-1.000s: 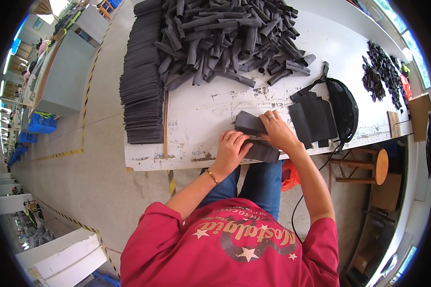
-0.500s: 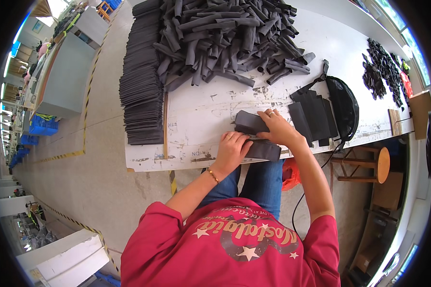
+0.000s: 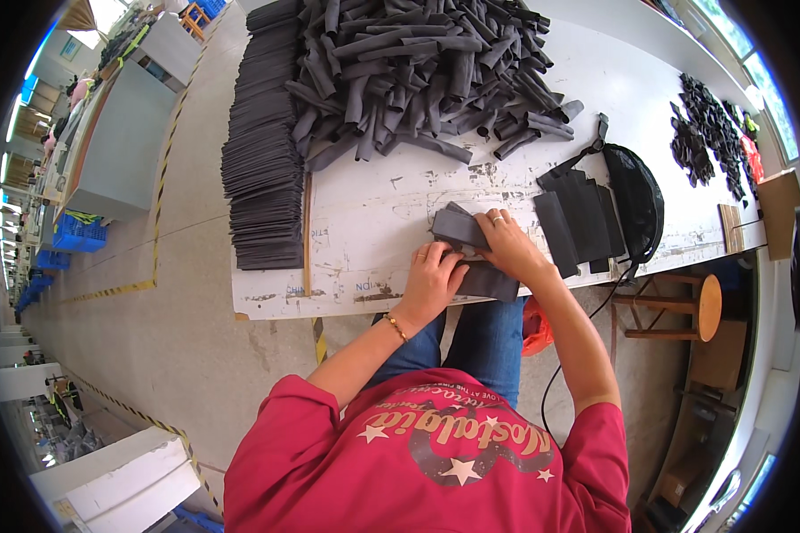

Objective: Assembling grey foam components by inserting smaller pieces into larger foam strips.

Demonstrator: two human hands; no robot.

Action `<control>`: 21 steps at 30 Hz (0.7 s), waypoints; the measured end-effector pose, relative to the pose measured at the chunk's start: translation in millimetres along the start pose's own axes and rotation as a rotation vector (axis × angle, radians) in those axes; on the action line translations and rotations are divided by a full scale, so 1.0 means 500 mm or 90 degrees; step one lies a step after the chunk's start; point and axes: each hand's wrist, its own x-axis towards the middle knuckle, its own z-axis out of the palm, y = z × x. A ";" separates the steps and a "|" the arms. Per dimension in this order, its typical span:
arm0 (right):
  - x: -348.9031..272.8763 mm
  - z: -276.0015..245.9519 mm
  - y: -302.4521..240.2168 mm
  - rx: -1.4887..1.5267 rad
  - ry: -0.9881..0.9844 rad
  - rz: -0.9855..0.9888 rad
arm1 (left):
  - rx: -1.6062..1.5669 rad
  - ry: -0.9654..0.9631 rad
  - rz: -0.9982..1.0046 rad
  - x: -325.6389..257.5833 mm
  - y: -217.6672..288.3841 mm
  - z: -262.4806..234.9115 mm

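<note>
Both hands work a dark grey fabric piece at the near edge of the white table. My left hand presses on its lower part, which hangs over the table edge. My right hand grips the piece's upper fold from the right, fingers curled over it. Just right of my right hand lies a fanned row of flat grey pieces.
A big heap of rolled grey fabric strips fills the far table. A tall stack of flat grey pieces lines its left edge. A black mesh bag, small black parts, a wooden stool and a brown box are on the right.
Both hands stay on the grey piece at the table edge; only the fingers shift slightly.
</note>
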 end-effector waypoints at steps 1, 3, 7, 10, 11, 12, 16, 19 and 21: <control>-0.002 0.003 -0.001 -0.019 0.012 0.008 | 0.002 -0.001 0.013 0.000 -0.003 0.002; -0.002 -0.006 -0.017 -0.039 0.024 0.014 | 0.006 -0.001 0.026 0.000 -0.009 0.005; 0.012 -0.035 -0.058 -0.043 0.009 0.117 | 0.020 0.020 0.058 -0.002 -0.016 0.010; 0.030 -0.044 -0.074 -0.057 -0.014 0.141 | 0.010 0.027 0.043 -0.001 -0.017 0.010; 0.033 -0.043 -0.077 -0.057 -0.019 0.144 | 0.003 0.028 0.034 -0.002 -0.016 0.009; 0.034 -0.039 -0.076 -0.057 -0.020 0.143 | 0.004 0.028 0.032 -0.004 -0.016 0.008; 0.030 0.018 -0.044 -0.066 -0.018 0.161 | -0.020 0.044 0.034 0.000 -0.010 0.005; 0.032 0.030 -0.044 -0.098 0.012 0.150 | -0.018 0.054 0.052 0.003 -0.012 0.008; 0.033 0.022 -0.054 -0.105 0.017 0.158 | -0.015 0.057 0.057 0.003 -0.017 0.010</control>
